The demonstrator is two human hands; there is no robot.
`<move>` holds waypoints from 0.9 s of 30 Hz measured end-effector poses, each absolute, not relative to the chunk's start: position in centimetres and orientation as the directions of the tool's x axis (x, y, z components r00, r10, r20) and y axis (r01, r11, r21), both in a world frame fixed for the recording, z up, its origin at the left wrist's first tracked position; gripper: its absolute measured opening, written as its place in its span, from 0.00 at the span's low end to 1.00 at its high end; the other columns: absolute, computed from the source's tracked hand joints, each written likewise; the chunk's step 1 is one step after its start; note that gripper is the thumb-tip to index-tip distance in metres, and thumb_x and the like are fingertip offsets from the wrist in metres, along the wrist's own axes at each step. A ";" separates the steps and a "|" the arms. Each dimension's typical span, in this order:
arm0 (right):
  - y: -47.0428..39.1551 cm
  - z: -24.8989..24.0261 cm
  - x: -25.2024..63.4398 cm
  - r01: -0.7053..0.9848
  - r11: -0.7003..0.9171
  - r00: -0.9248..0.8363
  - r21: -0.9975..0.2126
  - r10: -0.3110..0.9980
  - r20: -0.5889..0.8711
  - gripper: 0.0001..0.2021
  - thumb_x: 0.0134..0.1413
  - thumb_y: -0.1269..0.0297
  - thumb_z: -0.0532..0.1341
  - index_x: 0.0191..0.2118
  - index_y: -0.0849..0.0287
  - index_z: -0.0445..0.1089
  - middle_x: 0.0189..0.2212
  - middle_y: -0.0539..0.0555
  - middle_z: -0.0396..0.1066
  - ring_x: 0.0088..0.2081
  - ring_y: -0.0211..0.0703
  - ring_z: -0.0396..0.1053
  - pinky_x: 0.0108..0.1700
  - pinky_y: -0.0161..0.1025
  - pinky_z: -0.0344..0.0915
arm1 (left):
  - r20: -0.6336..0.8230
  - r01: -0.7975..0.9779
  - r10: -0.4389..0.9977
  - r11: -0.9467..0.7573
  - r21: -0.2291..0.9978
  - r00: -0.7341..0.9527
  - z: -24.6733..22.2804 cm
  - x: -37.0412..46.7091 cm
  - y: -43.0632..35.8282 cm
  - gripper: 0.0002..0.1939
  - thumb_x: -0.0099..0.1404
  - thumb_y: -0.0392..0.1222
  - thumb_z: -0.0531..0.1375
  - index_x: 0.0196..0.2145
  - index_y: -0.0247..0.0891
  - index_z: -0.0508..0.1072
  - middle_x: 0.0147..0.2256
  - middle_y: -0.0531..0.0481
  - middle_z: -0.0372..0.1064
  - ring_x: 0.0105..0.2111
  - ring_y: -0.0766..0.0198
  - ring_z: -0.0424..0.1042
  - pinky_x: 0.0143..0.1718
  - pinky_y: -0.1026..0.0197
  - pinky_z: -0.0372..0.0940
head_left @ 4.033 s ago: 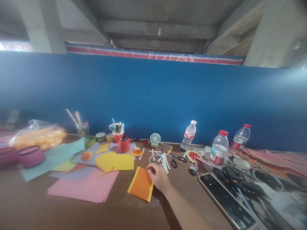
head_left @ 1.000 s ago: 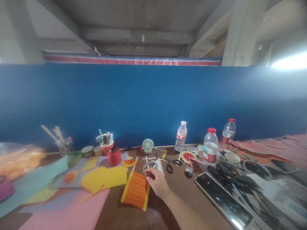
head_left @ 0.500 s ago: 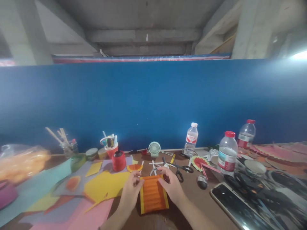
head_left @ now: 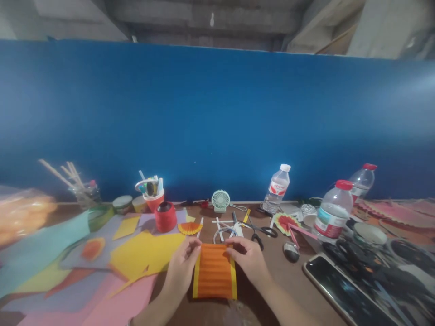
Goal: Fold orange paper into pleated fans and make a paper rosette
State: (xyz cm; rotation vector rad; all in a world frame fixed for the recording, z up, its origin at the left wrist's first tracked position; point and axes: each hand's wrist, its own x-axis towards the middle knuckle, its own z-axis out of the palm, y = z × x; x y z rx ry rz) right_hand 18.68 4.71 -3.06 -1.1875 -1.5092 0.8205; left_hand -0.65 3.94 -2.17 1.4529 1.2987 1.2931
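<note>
An orange sheet of pleated paper [head_left: 215, 274] with yellow side borders lies in front of me on the brown table. My left hand [head_left: 185, 259] pinches its upper left corner between thumb and fingers. At the upper right corner, my right hand [head_left: 247, 258] grips the edge the same way. Crosswise folds run down the sheet. Just beyond the hands are a small orange paper fan [head_left: 189, 227], white paper strips [head_left: 220, 230] and black-handled scissors [head_left: 258, 235].
Coloured paper sheets [head_left: 146, 253] cover the left side. A red spool [head_left: 165, 218], a cup of pens [head_left: 154, 199] and a mini fan [head_left: 220, 200] stand behind. On the right are a phone [head_left: 343, 290], water bottles [head_left: 335, 212], a paper flower [head_left: 287, 224] and dark clutter.
My view has tilted downward, showing less ceiling. Both hands still hold the upper corners of the pleated paper, which now lies straighter and slightly further left in view.
</note>
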 end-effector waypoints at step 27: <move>4.6 -2.5 18.9 0.314 0.337 -0.032 -0.887 0.938 0.345 0.04 0.47 0.69 0.58 0.29 0.57 0.70 0.29 0.50 0.71 0.33 0.42 0.68 0.37 0.35 0.61 | 0.142 0.238 0.989 -0.126 0.963 -0.051 -2.5 -1.0 4.4 0.09 0.53 0.44 0.58 0.30 0.38 0.73 0.31 0.49 0.73 0.34 0.58 0.70 0.39 0.60 0.62</move>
